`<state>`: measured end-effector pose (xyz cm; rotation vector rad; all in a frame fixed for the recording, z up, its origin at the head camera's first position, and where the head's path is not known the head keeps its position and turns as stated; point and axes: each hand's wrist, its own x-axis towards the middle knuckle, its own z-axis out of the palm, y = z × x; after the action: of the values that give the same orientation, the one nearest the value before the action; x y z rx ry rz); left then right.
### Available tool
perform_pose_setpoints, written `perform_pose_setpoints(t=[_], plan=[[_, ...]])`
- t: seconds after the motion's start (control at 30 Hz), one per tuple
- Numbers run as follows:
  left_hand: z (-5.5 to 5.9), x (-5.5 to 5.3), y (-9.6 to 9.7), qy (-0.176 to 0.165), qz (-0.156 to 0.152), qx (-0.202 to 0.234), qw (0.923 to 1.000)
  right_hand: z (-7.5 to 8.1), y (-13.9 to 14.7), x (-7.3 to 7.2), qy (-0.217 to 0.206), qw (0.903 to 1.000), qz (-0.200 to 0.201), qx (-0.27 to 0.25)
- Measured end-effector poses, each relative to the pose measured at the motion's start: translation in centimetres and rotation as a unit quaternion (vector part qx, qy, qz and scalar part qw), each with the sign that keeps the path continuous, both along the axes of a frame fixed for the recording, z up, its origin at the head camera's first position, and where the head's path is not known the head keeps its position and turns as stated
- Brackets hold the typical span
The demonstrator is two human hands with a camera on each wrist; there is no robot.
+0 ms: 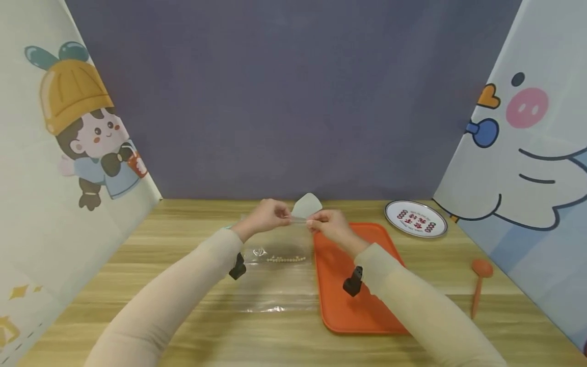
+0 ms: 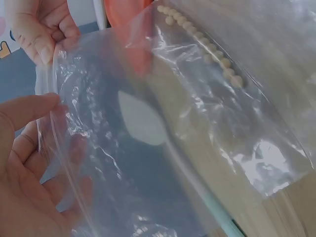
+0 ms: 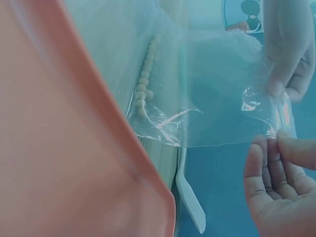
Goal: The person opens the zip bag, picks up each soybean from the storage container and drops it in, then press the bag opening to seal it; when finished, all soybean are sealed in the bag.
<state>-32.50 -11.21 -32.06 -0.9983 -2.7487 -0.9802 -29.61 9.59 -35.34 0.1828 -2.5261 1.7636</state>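
A clear plastic zip bag (image 2: 108, 148) is stretched between both hands, its sealing strip raised off the table. My left hand (image 1: 270, 214) pinches one end of this strip between thumb and fingers. At the other end, my right hand (image 1: 337, 227) pinches the corner, as the right wrist view shows closely. Small round beige beads (image 1: 286, 259) lie in a row along the bag's lower fold. Just behind the bag is a spatula (image 1: 308, 205) with a white head and a pale green handle, partly seen through the plastic in the left wrist view.
An orange tray (image 1: 332, 290) lies under the right forearm, right of the bag. Farther right are an oval plate (image 1: 415, 219) with red lettering and an orange spoon (image 1: 481, 268). More clear plastic (image 1: 277, 290) lies flat on the wooden table nearer me. Walls enclose three sides.
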Motion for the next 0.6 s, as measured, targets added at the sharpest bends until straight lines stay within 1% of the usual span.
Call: perform_pose_setpoints(t=[0.2, 0.33, 0.43, 0.6], plan=[[-0.1, 0.0, -1.5, -0.002, 0.010, 0.004, 0.9999, 0.0, 0.3, 0.0, -0.012, 0.9999, -0.002, -0.011], [-0.2, 0.0, -2.6, -0.006, 0.015, 0.010, 0.9998, -0.2, 0.6, 0.0, -0.009, 0.9999, 0.005, -0.007], [-0.2, 0.1, -3.4, -0.016, 0.025, 0.016, 0.9994, -0.2, 0.9, -0.1, -0.006, 1.0000, 0.004, -0.004], [-0.3, 0.2, -4.8, -0.037, 0.047, 0.022, 0.9980, -0.3, 1.3, -0.2, -0.013, 0.9999, 0.002, 0.008]])
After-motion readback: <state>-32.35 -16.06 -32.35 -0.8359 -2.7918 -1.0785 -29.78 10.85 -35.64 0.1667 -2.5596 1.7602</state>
